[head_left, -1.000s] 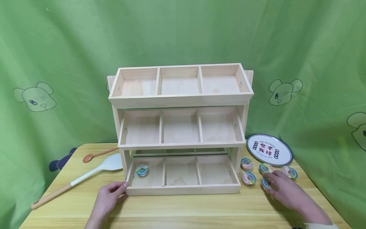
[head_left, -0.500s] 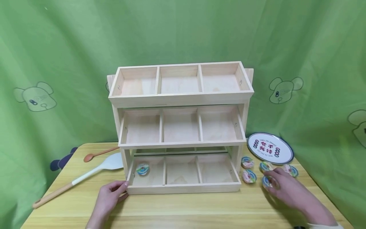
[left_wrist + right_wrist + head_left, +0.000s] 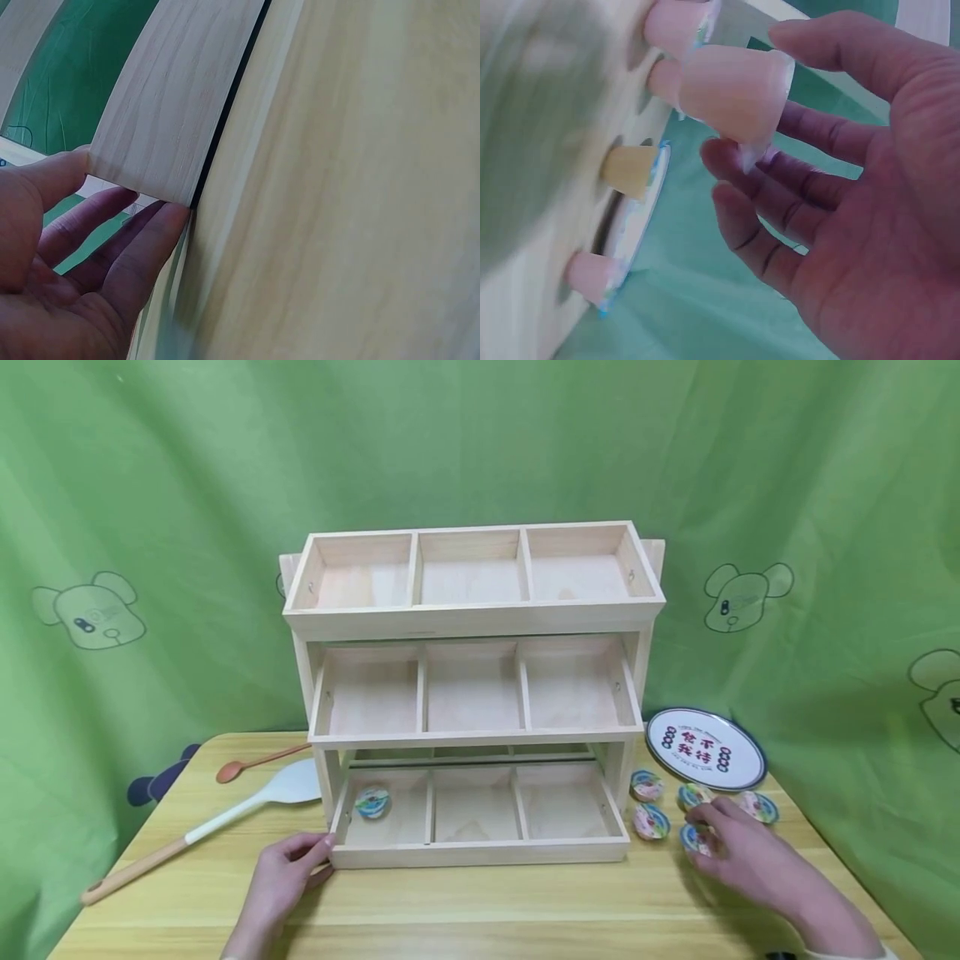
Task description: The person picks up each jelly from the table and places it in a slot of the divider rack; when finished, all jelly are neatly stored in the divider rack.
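At the near side of the bench (image 3: 480, 918), the left hand (image 3: 281, 872) has its thumb and bent fingers round the left front corner of the wooden rack (image 3: 480, 857), at its bottom tray. Out to the right, the right hand (image 3: 753, 856) is partly closed, thumb and fingers pinching a small jelly cup (image 3: 693, 841) near its rim; whether the cup's base touches the bench is hard to tell. Two more cups (image 3: 651, 822) stand just beside the rack's right side, and two others (image 3: 757, 807) just beyond the right hand. Another cup (image 3: 372, 803) sits in the bottom tray's left compartment. Left of the rack lie a white spatula (image 3: 292, 783) and, behind it, a red spoon (image 3: 232, 771). An oval plate (image 3: 705, 750) is behind the cups, before a green curtain (image 3: 480, 443).
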The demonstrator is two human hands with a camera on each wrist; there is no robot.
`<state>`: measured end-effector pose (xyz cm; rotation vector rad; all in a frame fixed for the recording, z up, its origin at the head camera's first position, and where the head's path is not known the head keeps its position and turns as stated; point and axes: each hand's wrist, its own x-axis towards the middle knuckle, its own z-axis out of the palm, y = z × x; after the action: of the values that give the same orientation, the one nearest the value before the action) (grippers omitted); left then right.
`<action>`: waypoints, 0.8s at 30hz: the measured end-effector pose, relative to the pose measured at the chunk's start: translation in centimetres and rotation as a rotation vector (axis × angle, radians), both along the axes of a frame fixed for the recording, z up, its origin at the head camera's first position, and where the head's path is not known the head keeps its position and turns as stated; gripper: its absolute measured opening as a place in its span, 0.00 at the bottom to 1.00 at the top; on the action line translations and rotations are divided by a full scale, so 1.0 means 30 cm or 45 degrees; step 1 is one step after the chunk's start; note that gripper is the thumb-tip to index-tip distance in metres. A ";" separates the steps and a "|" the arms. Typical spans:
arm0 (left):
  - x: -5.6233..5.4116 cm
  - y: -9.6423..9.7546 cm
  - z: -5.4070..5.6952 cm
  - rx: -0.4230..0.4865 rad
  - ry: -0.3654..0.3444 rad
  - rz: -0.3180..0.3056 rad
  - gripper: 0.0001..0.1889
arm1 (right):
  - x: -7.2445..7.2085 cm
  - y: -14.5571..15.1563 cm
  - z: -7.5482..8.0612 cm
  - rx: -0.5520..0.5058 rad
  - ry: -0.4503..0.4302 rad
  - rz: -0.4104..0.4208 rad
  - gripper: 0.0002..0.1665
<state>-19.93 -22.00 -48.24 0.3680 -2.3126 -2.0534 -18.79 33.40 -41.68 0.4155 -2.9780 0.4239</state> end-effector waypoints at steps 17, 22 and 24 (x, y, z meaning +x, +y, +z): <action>0.002 -0.002 0.003 -0.013 -0.005 0.007 0.15 | 0.011 -0.110 0.083 0.055 0.056 0.076 0.26; 0.001 -0.001 0.001 -0.019 -0.009 0.008 0.14 | 0.011 -0.138 0.097 0.024 0.053 0.095 0.28; 0.000 -0.002 -0.001 -0.028 -0.006 0.005 0.14 | 0.007 -0.149 0.101 0.010 0.057 0.110 0.29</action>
<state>-19.94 -22.06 -48.27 0.3769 -2.3331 -2.0255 -18.58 28.92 -38.65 0.5481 -2.9275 0.4052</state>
